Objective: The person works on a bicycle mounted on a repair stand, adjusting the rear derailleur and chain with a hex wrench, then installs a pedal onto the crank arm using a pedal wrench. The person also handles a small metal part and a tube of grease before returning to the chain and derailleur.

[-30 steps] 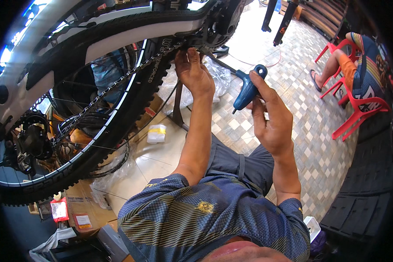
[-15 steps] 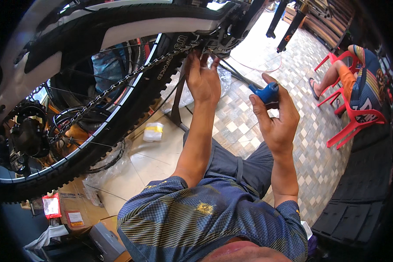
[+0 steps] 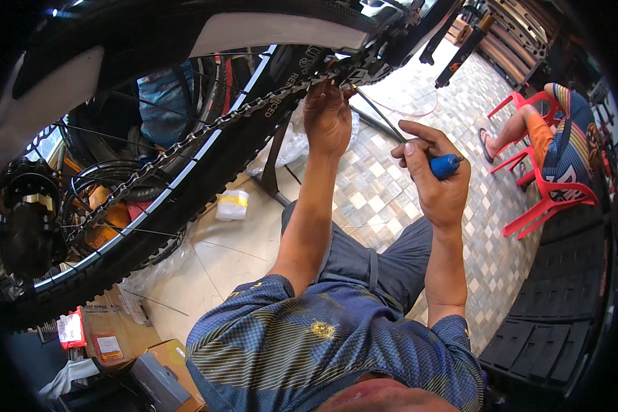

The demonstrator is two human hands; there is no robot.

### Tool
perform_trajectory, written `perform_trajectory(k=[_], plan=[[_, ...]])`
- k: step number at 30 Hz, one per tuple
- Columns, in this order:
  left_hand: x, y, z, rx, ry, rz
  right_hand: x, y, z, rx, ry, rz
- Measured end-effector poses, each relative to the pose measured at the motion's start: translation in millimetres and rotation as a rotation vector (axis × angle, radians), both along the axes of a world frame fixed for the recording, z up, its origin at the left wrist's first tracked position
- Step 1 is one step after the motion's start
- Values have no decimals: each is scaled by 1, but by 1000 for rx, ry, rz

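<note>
My right hand (image 3: 434, 172) is closed round a blue-handled hex key (image 3: 444, 166); its long thin shaft slants up and left toward the underside of the bike. A short metal tip sticks out of the handle's other end. My left hand (image 3: 328, 122) is raised under the crank area, fingers curled up beside the chain (image 3: 216, 123). What those fingers grip is hidden. The chainring and crank area (image 3: 367, 65) sits just above them. The knobby rear tyre (image 3: 281, 103) runs down to the left, and the rear derailleur (image 3: 27, 213) hangs at far left.
A white packet with yellow tape (image 3: 232, 204) lies on the floor near a dark stand leg (image 3: 271, 165). Cardboard boxes (image 3: 117, 319) stand lower left. At right a person (image 3: 570, 141) sits by red plastic chairs (image 3: 549, 206). Suspension forks (image 3: 463, 51) hang at the upper right.
The blue handle has turned in my right hand, its end now pointing right, and my fingers have shifted round it. My left hand stays under the crank. The bike sits slightly farther right in view.
</note>
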State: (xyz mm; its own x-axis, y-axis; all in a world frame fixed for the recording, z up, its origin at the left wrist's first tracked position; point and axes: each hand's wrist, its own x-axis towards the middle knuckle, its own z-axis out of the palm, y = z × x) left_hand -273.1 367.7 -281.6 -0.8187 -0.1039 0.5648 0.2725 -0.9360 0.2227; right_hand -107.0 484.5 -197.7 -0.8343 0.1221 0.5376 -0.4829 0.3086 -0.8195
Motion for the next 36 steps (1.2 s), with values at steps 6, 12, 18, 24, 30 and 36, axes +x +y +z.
perform_trajectory(k=[6, 12, 18, 24, 30, 36], plan=[[-20, 4, -6, 88, 102, -89, -1, -6, 6, 223, 138, -63], [-19, 12, -3, 240, 42, -108, -3, 5, 21, 314, 109, -33], [-21, 5, -5, 103, 34, -71, -8, 12, 19, 343, 116, -10], [-28, -1, -5, 45, 122, -58, -16, 17, 17, 596, 368, -17], [-17, -3, 0, 30, 89, -61, -12, 14, 22, 732, 401, -1], [-8, 3, 7, 164, -42, -69, -12, 13, 27, 917, 493, -18]])
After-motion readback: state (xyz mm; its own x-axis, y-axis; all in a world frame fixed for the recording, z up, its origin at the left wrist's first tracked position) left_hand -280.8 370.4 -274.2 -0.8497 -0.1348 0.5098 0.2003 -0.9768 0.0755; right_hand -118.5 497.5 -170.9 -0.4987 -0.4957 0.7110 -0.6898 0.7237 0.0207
